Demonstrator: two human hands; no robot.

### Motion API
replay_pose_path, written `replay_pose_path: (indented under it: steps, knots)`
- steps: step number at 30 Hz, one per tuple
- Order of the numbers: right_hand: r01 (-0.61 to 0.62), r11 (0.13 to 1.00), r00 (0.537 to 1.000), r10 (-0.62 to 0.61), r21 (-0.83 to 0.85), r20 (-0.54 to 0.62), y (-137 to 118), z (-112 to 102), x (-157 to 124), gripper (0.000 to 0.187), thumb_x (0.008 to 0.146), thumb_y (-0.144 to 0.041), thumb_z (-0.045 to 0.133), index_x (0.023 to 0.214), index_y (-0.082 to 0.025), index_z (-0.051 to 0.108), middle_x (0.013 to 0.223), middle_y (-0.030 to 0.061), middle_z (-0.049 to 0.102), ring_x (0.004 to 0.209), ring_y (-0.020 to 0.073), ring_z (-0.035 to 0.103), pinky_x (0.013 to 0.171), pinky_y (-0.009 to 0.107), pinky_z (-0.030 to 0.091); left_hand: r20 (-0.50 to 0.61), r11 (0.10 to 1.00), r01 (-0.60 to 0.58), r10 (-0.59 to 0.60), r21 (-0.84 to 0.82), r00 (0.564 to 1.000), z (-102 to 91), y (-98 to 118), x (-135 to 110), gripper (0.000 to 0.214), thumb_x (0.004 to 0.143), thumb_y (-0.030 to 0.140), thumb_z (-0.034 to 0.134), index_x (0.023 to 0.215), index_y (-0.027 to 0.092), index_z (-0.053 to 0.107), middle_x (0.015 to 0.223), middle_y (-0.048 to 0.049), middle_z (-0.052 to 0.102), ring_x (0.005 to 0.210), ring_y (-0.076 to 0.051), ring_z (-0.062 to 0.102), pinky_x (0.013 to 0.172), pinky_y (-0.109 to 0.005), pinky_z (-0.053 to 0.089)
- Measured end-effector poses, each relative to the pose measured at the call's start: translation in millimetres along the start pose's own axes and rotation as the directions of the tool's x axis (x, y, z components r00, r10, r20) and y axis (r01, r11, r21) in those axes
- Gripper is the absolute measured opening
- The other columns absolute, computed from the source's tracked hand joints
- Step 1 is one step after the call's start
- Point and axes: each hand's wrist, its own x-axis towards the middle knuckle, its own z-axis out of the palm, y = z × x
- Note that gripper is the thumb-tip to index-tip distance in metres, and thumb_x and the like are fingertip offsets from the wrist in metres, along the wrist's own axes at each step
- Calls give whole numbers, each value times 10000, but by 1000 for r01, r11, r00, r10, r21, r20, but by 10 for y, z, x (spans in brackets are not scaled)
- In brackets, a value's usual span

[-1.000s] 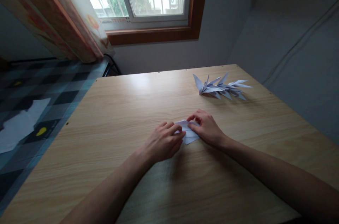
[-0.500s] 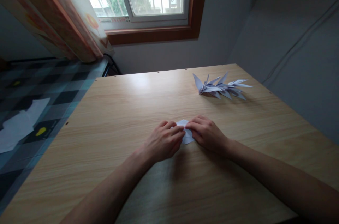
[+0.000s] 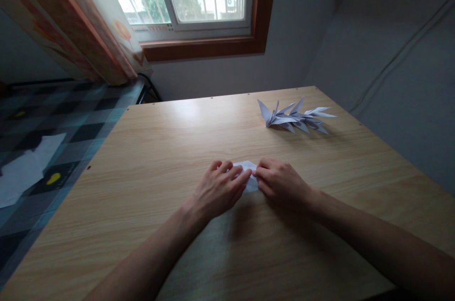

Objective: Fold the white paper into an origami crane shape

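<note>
Left hand (image 3: pixel 221 188): palm down, fingers bent over the folded white paper (image 3: pixel 251 185); grip cannot be told. Right hand (image 3: pixel 280 181): fingertips pinch the paper's right side. Paper lies mid-table on the wooden tabletop (image 3: pixel 159 144), both ends hidden by the hands. Forearms (image 3: pixel 156 249) converge, cut off by the frame.

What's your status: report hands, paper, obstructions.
Left hand and right hand on white paper. Paper partly covered. Folded-paper cluster farther back, out of the way.
</note>
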Motion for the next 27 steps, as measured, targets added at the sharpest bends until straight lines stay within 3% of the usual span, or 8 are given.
replay_pose_path:
  steps: [6, 8, 11, 14, 18, 21, 27]
  knots:
    - [-83, 940, 975, 145, 331, -168, 18, 75, 39, 73, 855, -116, 626, 875, -153, 686, 838, 48, 641, 778, 193, 605, 712, 296, 461, -50, 999, 35, -37, -26, 998, 66, -34, -15, 240, 973, 336, 484, 1147, 266, 634, 1110, -36, 678, 983, -222, 550, 827, -386, 358]
    - [-104, 883, 955, 217, 459, -203, 49, 87, 97, 180, 811, -75, 654, 972, -151, 678, 929, 56, 658, 812, 187, 614, 747, 297, 484, -64, 997, 43, -47, -69, 997, 90, -54, -20, 231, 963, 346, 509, 1135, 277, 648, 1137, -28, 677, 993, -221, 548, 838, -383, 364]
    - [-133, 772, 951, 277, 622, -140, 97, 93, 211, 356, 747, -27, 678, 1081, -147, 651, 1017, 67, 663, 854, 182, 629, 790, 303, 515, -62, 990, 56, -64, -128, 996, 105, -70, -19, 229, 946, 346, 541, 1136, 265, 642, 1131, -26, 687, 988, -217, 553, 847, -383, 375]
    - [-178, 665, 961, 275, 725, -16, 130, 94, 319, 406, 720, -16, 673, 1107, -136, 644, 952, 59, 675, 818, 177, 639, 749, 292, 537, -59, 983, 87, -98, -159, 993, 105, -73, -17, 219, 930, 358, 565, 1086, 219, 633, 1082, -35, 704, 978, -222, 558, 851, -387, 382]
    - [-255, 648, 956, 278, 717, 89, 179, 97, 413, 474, 647, -2, 705, 1101, -123, 642, 958, 60, 676, 731, 152, 617, 658, 257, 519, -70, 980, 91, -104, -177, 992, 105, -75, -14, 164, 923, 372, 574, 947, 220, 632, 1094, -12, 704, 987, -226, 557, 859, -394, 379]
    - [-303, 662, 947, 290, 686, 138, 214, 93, 444, 526, 624, -49, 761, 1127, -123, 630, 984, 60, 664, 692, 137, 599, 618, 243, 489, -69, 978, 95, -109, -187, 992, 107, -78, -13, 163, 918, 375, 583, 949, 222, 629, 1086, -9, 699, 990, -228, 551, 864, -394, 381]
    - [-328, 717, 944, 231, 614, 235, 201, 15, 451, 515, 627, -104, 793, 1115, -110, 629, 833, 10, 653, 730, 159, 613, 643, 242, 453, -45, 969, 127, -139, -210, 989, 110, -89, -15, 252, 891, 436, 616, 984, 203, 609, 1109, -51, 672, 1032, -250, 532, 883, -402, 395]
